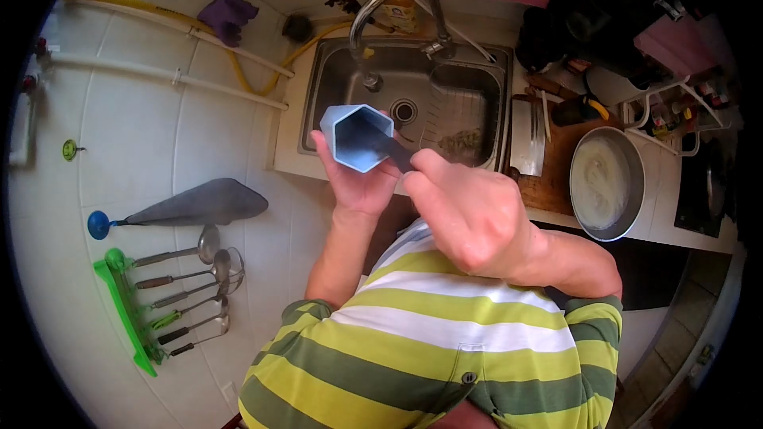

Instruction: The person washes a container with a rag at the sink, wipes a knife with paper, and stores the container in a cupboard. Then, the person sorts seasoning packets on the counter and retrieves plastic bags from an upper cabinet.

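Observation:
My left hand (360, 188) grips a light blue hexagonal cup (331, 125) from below and the side, its open mouth tilted toward me. Closed around the end of a dark, flat, strip-like thing (400, 156), my right hand (469, 214) is just to the right of the cup. The strip's other end reaches into the mouth; its tip is lost in the shadow inside, and I cannot make out its exact kind. Both hands are in front of the steel sink (318, 71), nearer to my body.
A curved faucet (362, 20) rises over the sink's left basin. On the right counter are a cleaver (526, 135), a wooden board (556, 191) and a round metal pan (608, 230) with whitish contents. Several ladles (208, 245) hang from a green rack (127, 322) on the left wall.

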Tool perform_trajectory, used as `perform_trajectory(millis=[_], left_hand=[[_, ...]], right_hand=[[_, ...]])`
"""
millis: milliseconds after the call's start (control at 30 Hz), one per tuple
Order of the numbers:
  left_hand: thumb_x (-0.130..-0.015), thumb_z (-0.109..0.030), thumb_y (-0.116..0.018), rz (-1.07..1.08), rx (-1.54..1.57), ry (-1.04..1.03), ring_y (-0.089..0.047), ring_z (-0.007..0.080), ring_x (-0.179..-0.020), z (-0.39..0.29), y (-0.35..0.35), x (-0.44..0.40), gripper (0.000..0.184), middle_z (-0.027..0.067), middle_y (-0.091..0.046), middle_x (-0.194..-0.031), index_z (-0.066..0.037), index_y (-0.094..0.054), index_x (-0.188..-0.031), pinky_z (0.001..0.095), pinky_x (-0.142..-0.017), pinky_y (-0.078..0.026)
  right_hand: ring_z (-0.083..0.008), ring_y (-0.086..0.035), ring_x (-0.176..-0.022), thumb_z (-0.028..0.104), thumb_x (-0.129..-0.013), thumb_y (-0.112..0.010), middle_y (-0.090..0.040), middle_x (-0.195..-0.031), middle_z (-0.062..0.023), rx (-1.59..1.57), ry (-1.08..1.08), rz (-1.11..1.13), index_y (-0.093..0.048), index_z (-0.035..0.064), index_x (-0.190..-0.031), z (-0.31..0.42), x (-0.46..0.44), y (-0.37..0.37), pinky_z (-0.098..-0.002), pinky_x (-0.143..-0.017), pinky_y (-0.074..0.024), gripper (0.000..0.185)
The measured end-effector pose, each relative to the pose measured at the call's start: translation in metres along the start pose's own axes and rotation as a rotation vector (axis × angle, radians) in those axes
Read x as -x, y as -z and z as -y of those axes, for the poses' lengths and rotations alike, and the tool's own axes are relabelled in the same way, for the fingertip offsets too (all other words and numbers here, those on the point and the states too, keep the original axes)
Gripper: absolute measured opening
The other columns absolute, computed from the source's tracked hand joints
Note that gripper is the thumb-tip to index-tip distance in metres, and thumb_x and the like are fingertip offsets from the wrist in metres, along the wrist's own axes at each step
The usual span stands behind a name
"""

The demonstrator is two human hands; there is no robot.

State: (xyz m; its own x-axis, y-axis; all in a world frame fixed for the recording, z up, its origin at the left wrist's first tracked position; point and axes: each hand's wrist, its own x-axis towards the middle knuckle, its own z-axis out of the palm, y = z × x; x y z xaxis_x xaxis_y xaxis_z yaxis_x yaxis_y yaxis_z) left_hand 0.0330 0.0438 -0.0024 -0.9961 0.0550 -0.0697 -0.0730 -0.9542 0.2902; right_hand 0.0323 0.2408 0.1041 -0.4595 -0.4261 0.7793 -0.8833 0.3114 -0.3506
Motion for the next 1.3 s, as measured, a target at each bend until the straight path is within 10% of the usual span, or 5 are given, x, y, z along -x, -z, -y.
perform_trajectory(millis=[400,700,1300], left_hand=[[-0.086,-0.07,-0.054,-0.077,0.001,0.042,-0.064,0.0252,-0.105,-0.005,0.01,0.001,0.068,0.01,-0.064,-0.12,-0.014,-0.058,-0.125,0.039,-0.084,-0.056],[-0.086,-0.072,-0.051,-0.086,-0.123,0.022,-0.062,0.0244,-0.107,0.002,0.005,0.001,0.07,0.009,-0.064,-0.12,-0.014,-0.058,-0.124,0.0377,-0.087,-0.053],[-0.086,-0.073,-0.05,-0.077,-0.076,0.083,-0.063,0.0251,-0.105,0.001,0.01,0.007,0.072,0.0112,-0.063,-0.123,-0.014,-0.058,-0.126,0.0384,-0.086,-0.055]], right_hand=[[-0.0278,-0.067,-0.069,-0.012,-0.07,-0.07,-0.066,-0.079,-0.0154,-0.122,-0.347,-0.171,-0.064,-0.0045,-0.087,-0.015,0.004,0.028,-0.031,-0.06,-0.0541,0.02],[-0.024,-0.061,-0.056,-0.01,-0.062,-0.067,-0.064,-0.085,-0.0172,0.003,-0.041,-0.094,-0.061,-0.0065,-0.089,-0.008,0.008,-0.009,-0.0298,-0.048,-0.0493,0.029],[-0.0265,-0.066,-0.066,-0.011,-0.073,-0.069,-0.066,-0.079,-0.015,-0.123,-0.308,-0.096,-0.062,-0.0033,-0.086,-0.006,0.007,0.007,-0.03,-0.058,-0.0532,0.017]])
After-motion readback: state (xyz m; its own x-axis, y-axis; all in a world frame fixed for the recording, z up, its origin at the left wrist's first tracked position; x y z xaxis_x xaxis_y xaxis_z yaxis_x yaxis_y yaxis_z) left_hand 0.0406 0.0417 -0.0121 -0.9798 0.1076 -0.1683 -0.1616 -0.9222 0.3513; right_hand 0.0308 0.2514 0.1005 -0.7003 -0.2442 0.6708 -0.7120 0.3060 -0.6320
